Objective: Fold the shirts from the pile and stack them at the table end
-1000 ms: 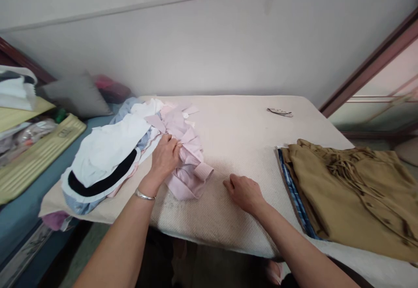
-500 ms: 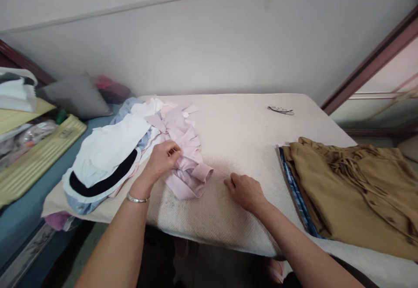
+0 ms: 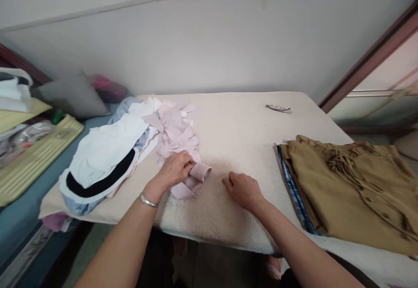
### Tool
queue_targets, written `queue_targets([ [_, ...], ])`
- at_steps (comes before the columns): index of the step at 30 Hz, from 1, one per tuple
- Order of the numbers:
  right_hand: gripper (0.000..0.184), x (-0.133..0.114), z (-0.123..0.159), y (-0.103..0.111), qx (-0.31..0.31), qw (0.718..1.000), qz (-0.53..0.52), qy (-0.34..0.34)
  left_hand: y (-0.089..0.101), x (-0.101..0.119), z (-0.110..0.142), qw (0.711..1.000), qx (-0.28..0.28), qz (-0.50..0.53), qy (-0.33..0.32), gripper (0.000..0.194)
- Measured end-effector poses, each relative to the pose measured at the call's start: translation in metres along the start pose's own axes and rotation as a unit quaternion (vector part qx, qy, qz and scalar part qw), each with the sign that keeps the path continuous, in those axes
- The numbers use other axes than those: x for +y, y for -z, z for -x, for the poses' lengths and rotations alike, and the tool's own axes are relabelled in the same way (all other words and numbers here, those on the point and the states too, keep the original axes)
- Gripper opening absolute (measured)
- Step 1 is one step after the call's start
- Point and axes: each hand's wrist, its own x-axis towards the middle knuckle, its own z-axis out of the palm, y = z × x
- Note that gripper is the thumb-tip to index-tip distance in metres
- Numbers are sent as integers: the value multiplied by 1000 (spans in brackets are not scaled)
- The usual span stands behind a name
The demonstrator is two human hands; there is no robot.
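- Your left hand (image 3: 176,168) was narrow, its fingers curled down onto the pink garment (image 3: 178,133) and pinching the cloth just beside its cuff-like band (image 3: 200,172).
- That garment lay crumpled on the covered table (image 3: 235,131), left of centre, running from near your edge toward the far side.
- Your right hand (image 3: 244,191) rested on the cover in a loose curl, apart from the pink cloth; its palm was hidden, so I couldn't tell whether anything was inside.
- A silvery bracelet (image 3: 148,200) circled your left wrist.
- To the left of the pink garment you had a loose heap, with a white garment (image 3: 106,149) on top and a black patch (image 3: 98,185) along its near side.
- On your right, an olive-brown garment (image 3: 355,201) with cords lay flat over a blue patterned cloth (image 3: 295,196).
- Thin-framed glasses (image 3: 278,108) sat near the table's far edge.
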Motion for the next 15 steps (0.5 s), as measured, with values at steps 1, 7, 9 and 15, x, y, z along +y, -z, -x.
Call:
queue_targets([
  [1, 41, 0, 0, 1, -1, 1000, 0, 1, -2, 0, 1, 1000, -6, -1, -3, 16],
  [7, 42, -1, 0, 2, -6, 1000, 0, 0, -11, -3, 2, 996, -27, -86, 5, 20],
  [9, 41, -1, 0, 1, -5, 1000, 0, 0, -10, -2, 0, 996, -18, -86, -3, 17],
  [15, 41, 0, 0, 0, -5, 1000, -3, -1, 3, 7, -3, 994, 62, 74, 44, 15],
])
